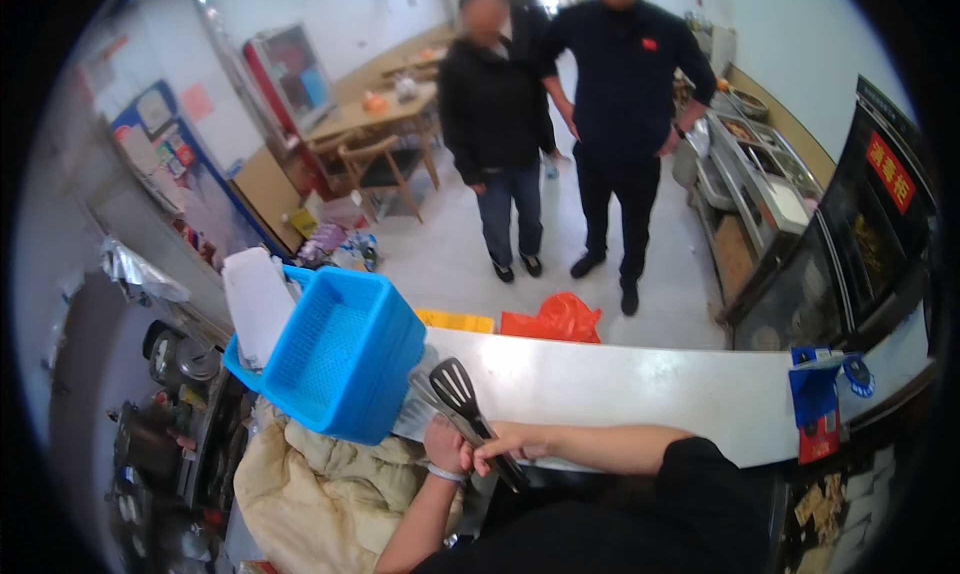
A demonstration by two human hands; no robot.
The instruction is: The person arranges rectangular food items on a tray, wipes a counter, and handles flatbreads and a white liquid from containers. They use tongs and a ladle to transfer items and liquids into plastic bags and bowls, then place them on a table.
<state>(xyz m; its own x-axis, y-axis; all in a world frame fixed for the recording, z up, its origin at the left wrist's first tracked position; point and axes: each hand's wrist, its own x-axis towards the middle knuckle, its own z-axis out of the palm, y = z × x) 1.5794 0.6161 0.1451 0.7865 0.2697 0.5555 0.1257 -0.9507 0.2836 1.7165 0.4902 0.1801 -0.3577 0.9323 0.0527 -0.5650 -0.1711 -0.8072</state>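
A pair of kitchen tongs (pixel 455 388) with a black slotted head and a metal arm slants upward above the counter's near edge. My right hand (pixel 514 440) reaches across from the right, its fingers closed over the tongs' middle. Against it, my left hand (pixel 445 445), with a light bracelet at the wrist, is curled beside the tongs; the overlap hides whether it grips them too. Just beyond my left hand stands a blue plastic basket (pixel 409 349), tilted in view, with nothing seen inside. Below it lies a bunched, padded cream cloth (pixel 300 484).
A white counter (pixel 615 382) runs across in front of me, with a blue and red stand (pixel 816 401) at its right. Beyond it stand a person in black (pixel 495 108), another in dark clothes (pixel 619 78) and a third, partly hidden. Food trays (pixel 757 150) line the right wall.
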